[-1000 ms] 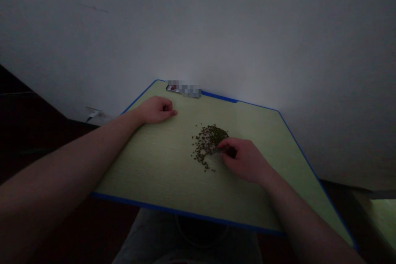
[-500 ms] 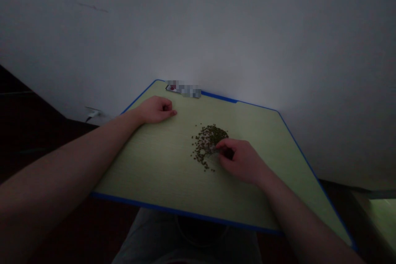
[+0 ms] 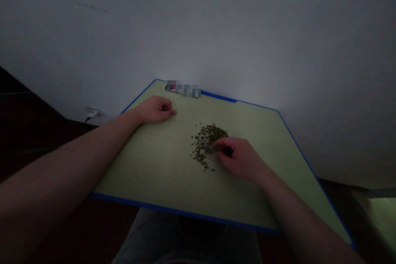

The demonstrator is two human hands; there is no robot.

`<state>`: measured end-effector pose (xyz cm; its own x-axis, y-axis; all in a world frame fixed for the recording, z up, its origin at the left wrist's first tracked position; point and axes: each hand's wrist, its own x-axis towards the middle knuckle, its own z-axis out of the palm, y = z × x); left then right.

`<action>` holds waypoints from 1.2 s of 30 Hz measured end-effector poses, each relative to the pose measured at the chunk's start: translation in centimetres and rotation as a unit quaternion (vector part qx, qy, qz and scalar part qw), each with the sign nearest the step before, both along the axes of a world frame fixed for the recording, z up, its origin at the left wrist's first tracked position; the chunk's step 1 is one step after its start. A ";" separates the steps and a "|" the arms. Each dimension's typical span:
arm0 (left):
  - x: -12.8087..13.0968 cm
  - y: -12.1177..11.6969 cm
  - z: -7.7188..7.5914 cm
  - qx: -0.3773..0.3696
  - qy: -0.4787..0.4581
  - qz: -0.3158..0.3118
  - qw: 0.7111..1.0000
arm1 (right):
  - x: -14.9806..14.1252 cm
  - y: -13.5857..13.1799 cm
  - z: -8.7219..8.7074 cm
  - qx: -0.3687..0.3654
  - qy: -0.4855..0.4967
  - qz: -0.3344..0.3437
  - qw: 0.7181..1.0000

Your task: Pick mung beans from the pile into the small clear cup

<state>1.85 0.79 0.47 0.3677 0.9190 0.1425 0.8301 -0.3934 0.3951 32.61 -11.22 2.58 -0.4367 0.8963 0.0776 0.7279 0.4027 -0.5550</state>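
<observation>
A white wall fills the upper view, with a dark floor below it on the left. A pale green desktop with a blue edge meets the wall. Right of centre on it lies a loose heap of small dark green beans, its long axis running from far right to near left, thinning toward the near end. The right hand curls narrowly, fingertips at the heap's right side; whether it pinches beans, I cannot tell. The left hand rests loosely curled on the desktop, empty, well apart from the heap, near a partly blurred phone at the far edge.
</observation>
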 end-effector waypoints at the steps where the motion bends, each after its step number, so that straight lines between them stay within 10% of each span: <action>1: 0.0 0.0 0.0 0.000 -0.001 -0.002 1.000 | 0.1 0.0 0.0 -0.003 -0.001 0.005 1.000; 36: -0.2 0.2 -0.2 0.008 -0.010 -0.010 1.000 | 0.1 -0.4 0.1 -0.019 0.005 0.029 0.999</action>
<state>1.61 1.00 0.31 0.3825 0.9090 0.1655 0.8142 -0.4163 0.4047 32.73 -11.60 2.67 -0.4867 0.8722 0.0488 0.6991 0.4224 -0.5769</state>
